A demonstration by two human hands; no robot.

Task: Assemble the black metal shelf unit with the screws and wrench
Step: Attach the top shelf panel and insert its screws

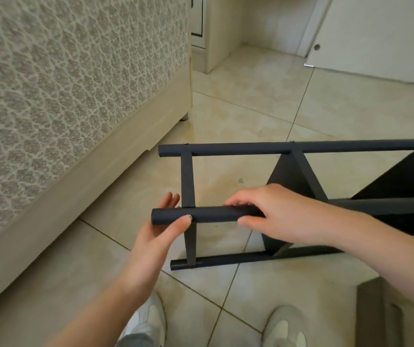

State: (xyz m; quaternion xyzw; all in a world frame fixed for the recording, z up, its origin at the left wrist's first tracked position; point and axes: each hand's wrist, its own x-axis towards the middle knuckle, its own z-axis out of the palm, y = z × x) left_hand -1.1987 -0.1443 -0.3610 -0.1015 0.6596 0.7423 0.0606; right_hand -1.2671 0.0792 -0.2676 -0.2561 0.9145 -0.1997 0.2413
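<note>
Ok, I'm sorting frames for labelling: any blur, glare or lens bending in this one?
Head view: soft even light; mild sheen on the floor tiles; left hand, right hand and shelf frame fairly sharp; bed fabric smeared at far left; door edges lean, wide lens.

1. Shelf unit [351, 147], black metal: one, centre out to 3 o'clock
2. Round posts: three, at 2 o'clock [238, 149], just below centre [213, 214] and 6 o'clock [226, 260]
3. Flat crossbars plainly seen: three [187, 181] [190, 244] [308, 176]
4. Shelf panels: two, both toward 3 o'clock [283, 176] [401, 176]
5. Screw heads on the farthest post: two [185, 144] [291, 141]
6. Hands: two, left hand [160, 226] and right hand [271, 211]
7. Shoes: two, at 7 o'clock [148, 319] and 5 o'clock [286, 326]
8. Bed [75, 83], patterned cover: one, 10 o'clock
9. Dark box [381, 314]: one, 4 o'clock
</note>
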